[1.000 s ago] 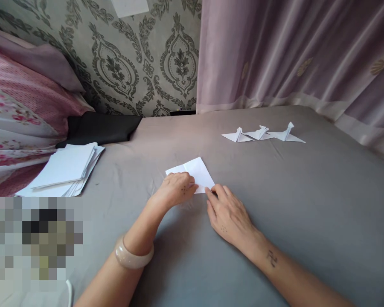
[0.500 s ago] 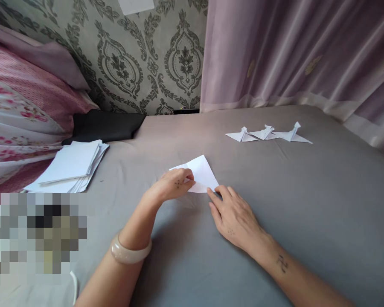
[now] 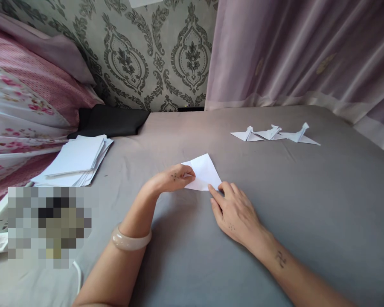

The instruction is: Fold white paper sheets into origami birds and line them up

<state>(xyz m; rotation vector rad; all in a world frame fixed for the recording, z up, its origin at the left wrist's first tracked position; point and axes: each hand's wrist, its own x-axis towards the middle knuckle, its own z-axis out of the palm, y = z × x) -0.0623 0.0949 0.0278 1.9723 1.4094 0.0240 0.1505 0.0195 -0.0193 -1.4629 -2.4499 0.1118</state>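
A white sheet of folded paper [image 3: 205, 170] lies on the grey cloth surface, its pointed corner facing away from me. My left hand [image 3: 174, 178] is closed at the paper's left side, thumb and curled fingers pinching it there; the hand hides that edge. At the near right corner, my right hand [image 3: 235, 209] rests with its fingers apart, the index fingertip touching the paper's near edge. Farther back on the right stand several folded paper birds in a row: a left one [image 3: 248, 135], a middle one [image 3: 272, 133] and a right one [image 3: 300, 134].
A stack of white paper [image 3: 75, 157] lies at the left, in front of a black folded item [image 3: 109, 121]. Floral fabric [image 3: 25, 102] hangs at the left edge. Purple curtains [image 3: 275, 55] border the back right. A pixelated patch covers things at the lower left, beside a white cable [image 3: 78, 273].
The view has shifted slightly, so the scene sits farther right. My left hand has moved a little left relative to the paper, and less of the paper's left edge shows. My right hand stays at the corner.
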